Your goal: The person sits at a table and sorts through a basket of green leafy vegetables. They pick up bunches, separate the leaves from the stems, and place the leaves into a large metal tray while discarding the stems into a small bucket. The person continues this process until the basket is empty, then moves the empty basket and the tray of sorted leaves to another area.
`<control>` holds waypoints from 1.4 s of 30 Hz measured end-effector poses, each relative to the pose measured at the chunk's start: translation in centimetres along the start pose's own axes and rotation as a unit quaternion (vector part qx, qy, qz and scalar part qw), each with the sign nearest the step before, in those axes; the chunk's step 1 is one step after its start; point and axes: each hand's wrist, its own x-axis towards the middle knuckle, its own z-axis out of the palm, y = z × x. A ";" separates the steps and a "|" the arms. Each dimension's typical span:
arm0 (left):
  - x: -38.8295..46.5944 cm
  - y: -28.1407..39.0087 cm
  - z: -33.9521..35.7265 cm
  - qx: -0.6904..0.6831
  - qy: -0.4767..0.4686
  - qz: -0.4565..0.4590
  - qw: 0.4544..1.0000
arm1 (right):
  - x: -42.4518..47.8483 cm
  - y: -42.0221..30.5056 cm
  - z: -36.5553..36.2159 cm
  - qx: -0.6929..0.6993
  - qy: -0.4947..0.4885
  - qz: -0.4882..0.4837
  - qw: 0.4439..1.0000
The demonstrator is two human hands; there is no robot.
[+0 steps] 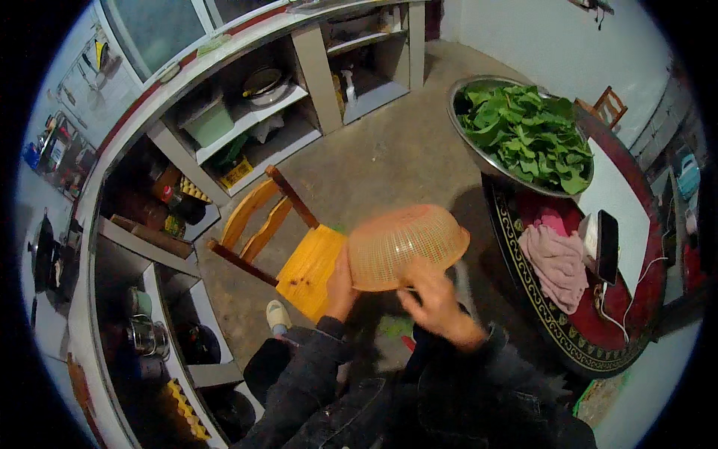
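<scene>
An orange plastic mesh colander (pixel 401 247) is tilted on its side in front of me. My left hand (pixel 340 280) grips its left edge, thumb and palm against the rim. My right hand (pixel 437 303) is at the lower side of the colander, blurred, with fingers bent near the mesh; whether it grips the colander cannot be told. Up and to the right, a large metal basin (pixel 465 132) full of green leaves (pixel 524 134) rests at the edge of a round table.
A wooden chair (pixel 311 266) stands at my left. On the dark red table (pixel 589 331) lie a pink cloth (pixel 555 264), a phone (pixel 607 247) and a white cable. Open concrete shelves (pixel 317 73) with cookware curve along the left and back.
</scene>
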 end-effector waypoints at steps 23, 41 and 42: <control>-0.3 0.9 -0.3 0.322 0.010 0.199 0.925 | -9.4 1.8 2.7 0.053 -0.092 0.180 0.978; 0.8 -1.6 -9.1 0.213 0.132 0.150 0.957 | -11.7 7.5 9.0 0.424 0.038 0.493 0.759; -0.1 -1.5 -9.4 0.110 0.168 0.073 0.977 | -11.6 8.2 9.1 0.452 0.065 0.509 0.729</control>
